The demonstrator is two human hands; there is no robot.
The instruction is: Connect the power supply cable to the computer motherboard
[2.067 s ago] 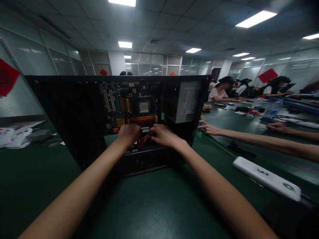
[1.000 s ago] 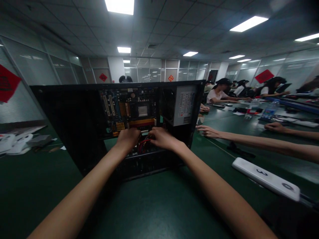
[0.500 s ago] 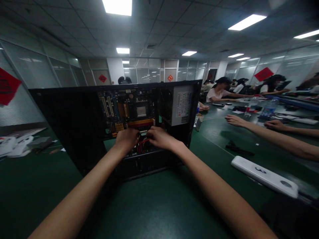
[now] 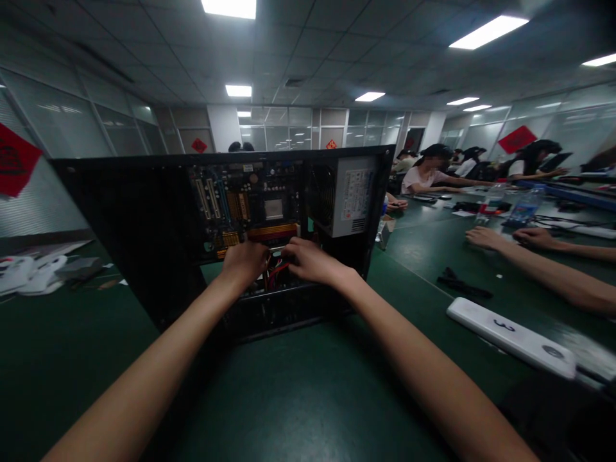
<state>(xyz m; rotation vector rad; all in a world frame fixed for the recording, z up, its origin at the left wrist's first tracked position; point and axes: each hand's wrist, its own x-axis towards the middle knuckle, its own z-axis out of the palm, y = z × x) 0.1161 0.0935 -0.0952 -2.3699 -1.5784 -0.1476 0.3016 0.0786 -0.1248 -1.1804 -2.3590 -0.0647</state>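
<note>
A black computer case [image 4: 125, 218] stands on the green table with its open side facing me. Its motherboard [image 4: 257, 186] shows inside, and a grey power supply [image 4: 353, 196] is at the upper right. Both hands reach in at the board's lower edge, just below the orange and dark red memory slots [image 4: 274, 231]. My left hand [image 4: 244, 262] has curled fingers, their tips hidden from me. Close beside it, my right hand [image 4: 315, 260] is also closed, its fingertips turned inward. Red and dark cables [image 4: 276, 276] run between them; whatever the fingers grip is hidden.
To the right lie a white power strip [image 4: 510, 337] marked 3 and a black cable [image 4: 462, 283]. A co-worker's arms [image 4: 543, 263] rest beyond, near plastic bottles [image 4: 527, 205]. At the left are white objects [image 4: 41, 273] and a grey box [image 4: 79, 269].
My hands stay at the same spot in the case, with only slight finger movement. The view has shifted a little. The co-worker's nearer hand has moved right.
</note>
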